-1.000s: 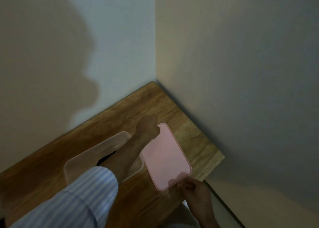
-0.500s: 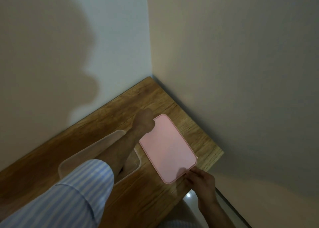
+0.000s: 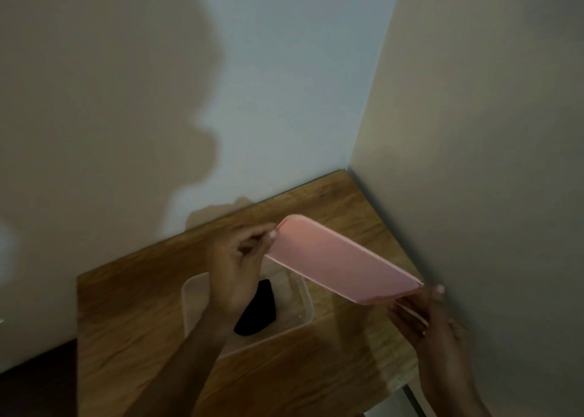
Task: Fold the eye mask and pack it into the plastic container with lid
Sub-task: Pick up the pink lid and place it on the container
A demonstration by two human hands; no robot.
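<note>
A pink lid point(image 3: 339, 263) is held in the air, tilted, above the right end of the clear plastic container point(image 3: 305, 301). My left hand point(image 3: 235, 268) grips the lid's far left end. My right hand point(image 3: 431, 318) holds its near right corner. The black eye mask point(image 3: 259, 309) lies folded inside the container, partly hidden behind my left forearm. The container stands on the wooden table point(image 3: 132, 315).
The table sits in a corner, with a wall point(image 3: 284, 100) behind it and another wall point(image 3: 489, 164) close on the right. The table's near right edge point(image 3: 401, 385) drops off to the floor.
The lid lay flat on the table to the right of the container; both hands have lifted it off the table and tilted it over the container. The eye mask now shows.
</note>
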